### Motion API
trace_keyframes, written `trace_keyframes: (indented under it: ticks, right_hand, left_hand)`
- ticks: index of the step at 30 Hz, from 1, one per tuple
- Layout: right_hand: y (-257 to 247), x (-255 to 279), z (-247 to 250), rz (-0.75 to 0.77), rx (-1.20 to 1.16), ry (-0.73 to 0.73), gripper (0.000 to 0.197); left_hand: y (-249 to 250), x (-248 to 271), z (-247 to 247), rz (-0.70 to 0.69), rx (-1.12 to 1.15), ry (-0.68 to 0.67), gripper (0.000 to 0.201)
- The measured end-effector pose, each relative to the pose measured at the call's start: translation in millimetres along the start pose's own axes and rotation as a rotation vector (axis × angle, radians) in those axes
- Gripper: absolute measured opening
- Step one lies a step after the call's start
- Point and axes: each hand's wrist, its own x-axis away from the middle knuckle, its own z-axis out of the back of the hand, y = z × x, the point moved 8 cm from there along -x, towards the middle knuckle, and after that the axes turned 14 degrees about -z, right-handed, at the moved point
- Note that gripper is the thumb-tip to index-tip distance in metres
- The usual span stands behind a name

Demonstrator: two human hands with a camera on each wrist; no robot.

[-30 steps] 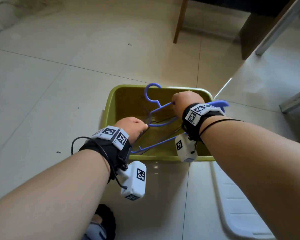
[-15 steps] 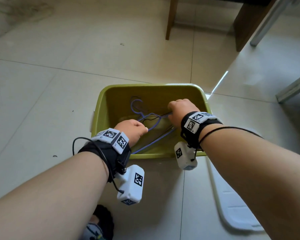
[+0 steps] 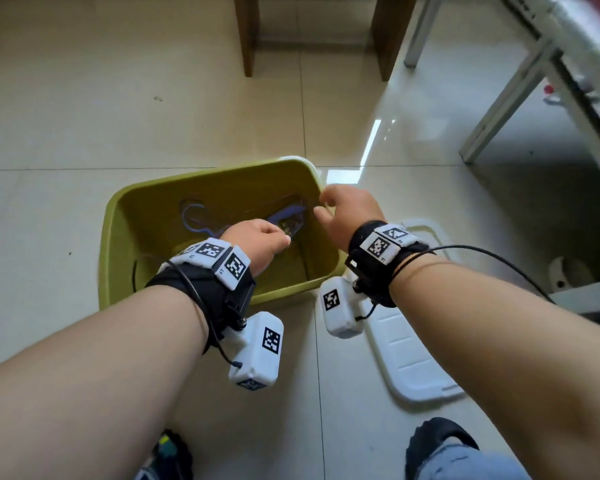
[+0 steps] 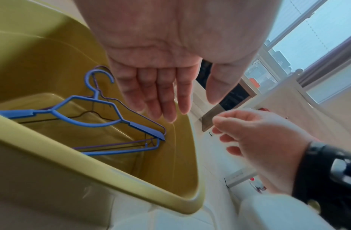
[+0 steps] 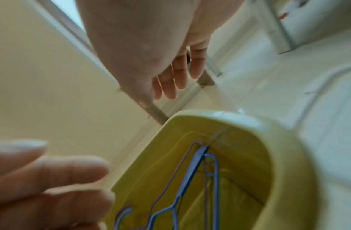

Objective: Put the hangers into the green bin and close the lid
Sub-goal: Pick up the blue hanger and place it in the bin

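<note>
Both hands hung empty: left hand (image 4: 170, 65) fingers straight over the yellow-green plastic bin (image 3: 118, 237), right hand (image 3: 350, 213) loosely curled above its right rim. Blue plastic and thin wire hangers (image 4: 88, 115) lay inside; the white lid (image 3: 413, 358) lay on the floor beside the bin.

Hangers (image 4: 103, 118) lie in the bin (image 3: 111, 244); lid (image 3: 416, 368) on floor at its right.

Beyond the hands, pale glossy floor tiles (image 3: 84, 98) catch window light, with brown wooden legs (image 3: 245, 32) ahead and grey metal frame legs (image 3: 499, 98) to their right.
</note>
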Motion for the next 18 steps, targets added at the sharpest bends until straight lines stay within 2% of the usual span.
trace_keyframes:
  ticks: [4, 9, 18]
  right_hand:
    - [75.0, -4.5, 8.9, -0.218, -0.081, 0.026, 0.030]
    - [152.6, 0.3, -10.5, -0.490, -0.165, -0.039, 0.029]
    - [209.5, 21.8, -93.2, -0.641, -0.076, -0.293, 0.039]
  left_hand:
    - [18.1, -10.0, -20.4, -0.004, 0.004, -0.020, 0.021]
    - [34.7, -21.1, -48.3, -0.023, -0.017, -0.027, 0.025]
    - [31.3, -45.5, -82.8, 0.020, -0.124, 0.021, 0.027]
